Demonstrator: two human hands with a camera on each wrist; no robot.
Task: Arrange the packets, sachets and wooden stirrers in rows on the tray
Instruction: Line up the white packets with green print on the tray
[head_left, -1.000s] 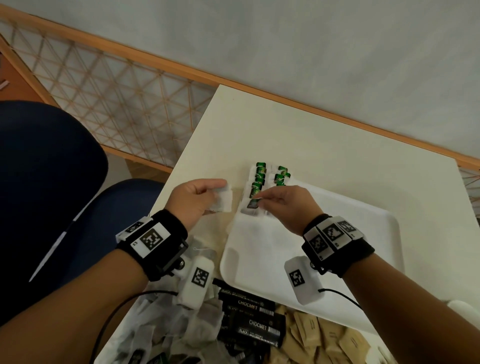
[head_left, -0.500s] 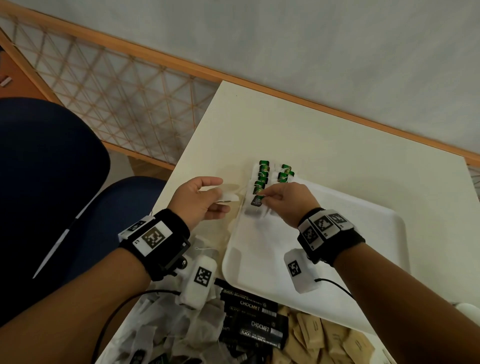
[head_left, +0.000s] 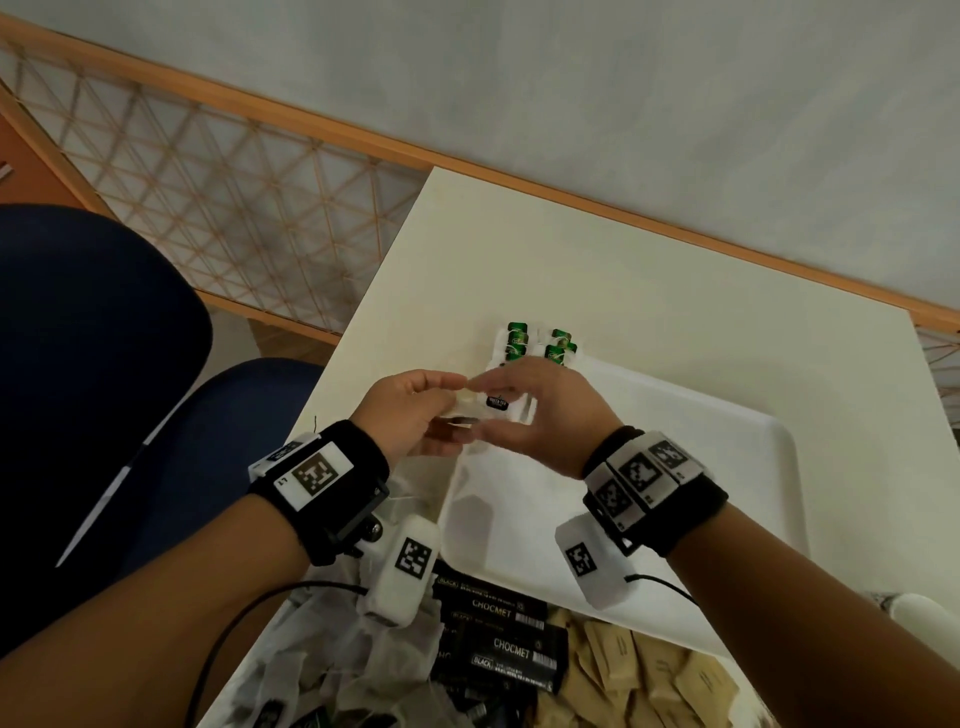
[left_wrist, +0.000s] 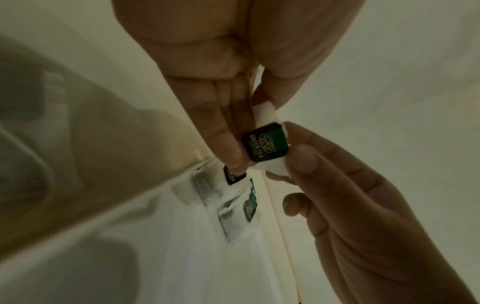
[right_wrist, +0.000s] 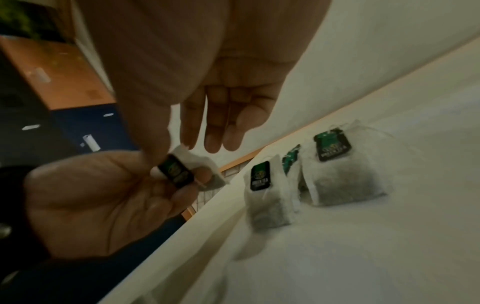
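Note:
Both hands meet above the far-left corner of the white tray (head_left: 675, 467). My left hand (head_left: 449, 405) holds a white tea bag (head_left: 464, 401) with a black-and-green tag (left_wrist: 265, 144) between thumb and fingers. My right hand (head_left: 485, 405) pinches the same tea bag (right_wrist: 205, 166) at its edge, its other fingers straight. Two short rows of tea bags (head_left: 519, 343) lie on the tray behind the hands, also seen as tea bags (right_wrist: 267, 195) in the right wrist view. No wooden stirrers show.
Near me lie piles of loose tea bags (head_left: 322, 675), black CHOCMET sachets (head_left: 498, 639) and brown packets (head_left: 649, 675). The cream table (head_left: 623, 260) has a blue chair (head_left: 104, 364) and a wooden lattice rail (head_left: 234, 208) to its left.
My right hand left the tea bag row on the tray and moved left to the left hand. It now pinches the tea bag that the left hand was holding alone.

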